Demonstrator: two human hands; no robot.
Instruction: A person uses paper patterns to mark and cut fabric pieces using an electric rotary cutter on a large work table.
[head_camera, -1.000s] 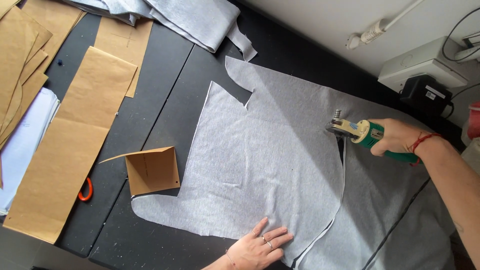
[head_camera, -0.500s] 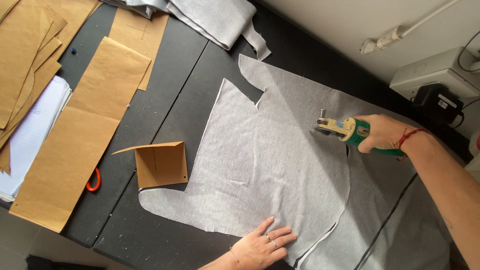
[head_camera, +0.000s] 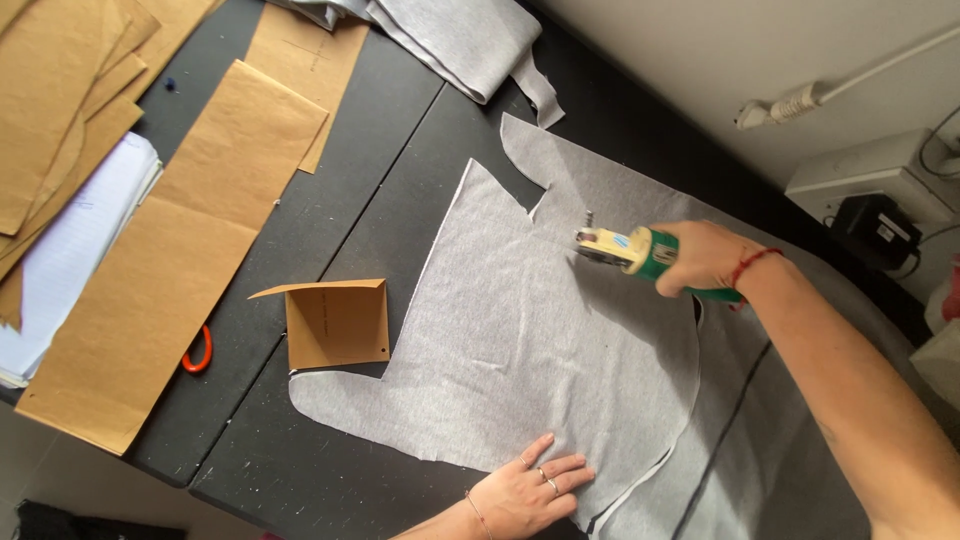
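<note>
Since a second ago the right hand (head_camera: 705, 258), fingers wrapped around the green electric cutter (head_camera: 640, 252), has run further across the grey fabric (head_camera: 520, 340) toward the table's (head_camera: 330, 230) far edge, lengthening the cut, while the left hand (head_camera: 530, 490) stays pressed flat, fingers spread, near the front edge.

I am working in a sewing workshop. Grey fabric (head_camera: 540, 330) is lying cut on my black cutting table (head_camera: 370, 180), with brown paper patterns (head_camera: 170, 250) stacking up alongside an electric fabric cutter (head_camera: 640, 255).

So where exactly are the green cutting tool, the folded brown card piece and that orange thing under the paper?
green cutting tool (head_camera: 640, 251), head view, on its green and cream body.
folded brown card piece (head_camera: 335, 325), head view, on its flat front panel.
orange thing (head_camera: 199, 352), head view, on the loop showing beside the brown paper.
</note>
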